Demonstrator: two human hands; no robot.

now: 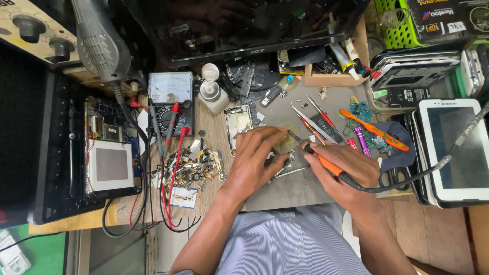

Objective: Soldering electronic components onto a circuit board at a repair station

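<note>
- The right hand [342, 170] is gripping an orange-handled soldering iron [323, 163], tip pointing to ten o'clock.
- The left hand [254, 162] is pressing fingers flat on a small circuit board [286, 144], at nine o'clock of the iron's tip.

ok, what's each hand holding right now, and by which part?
Right hand grips a soldering iron by its orange handle, tip toward a small board. Left hand grips nothing; its fingers press on that board.

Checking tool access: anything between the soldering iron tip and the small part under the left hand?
Nothing visible. The right hand holds the soldering iron with its tip right at the small part, which the left hand's fingers pin from the other side.
</note>
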